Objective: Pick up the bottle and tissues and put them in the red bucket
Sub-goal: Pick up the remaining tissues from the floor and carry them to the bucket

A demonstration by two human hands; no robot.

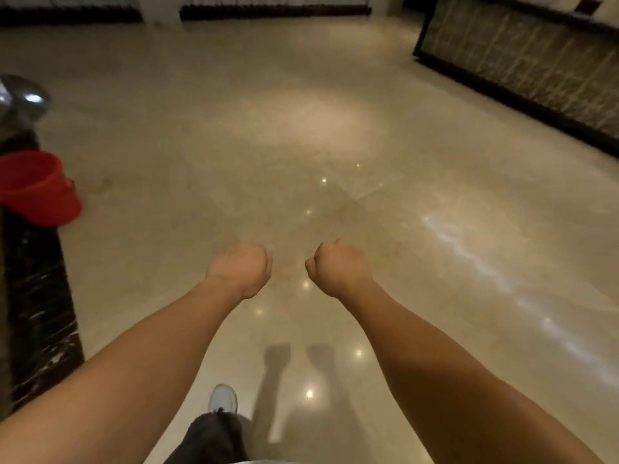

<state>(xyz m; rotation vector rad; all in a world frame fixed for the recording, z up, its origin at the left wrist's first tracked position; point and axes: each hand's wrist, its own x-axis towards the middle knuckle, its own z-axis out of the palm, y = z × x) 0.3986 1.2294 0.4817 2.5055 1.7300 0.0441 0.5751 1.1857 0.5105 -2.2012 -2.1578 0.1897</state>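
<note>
At the far left edge one red bucket (pixel 37 187) sits beside a dark marble ledge (pixel 40 296), with a shiny metal object (pixel 20 98) above it. Further right, the left hand (pixel 240 269) is curled into a loose fist holding nothing, and the right hand (pixel 338 267) is likewise balled up and empty, both stretched out over the glossy floor (pixel 335 128). One shoe (pixel 222 398) shows below. No bottle and no tissues are in view, so the sensible step is probably to look around and find them first, keeping the bucket's place in mind
</note>
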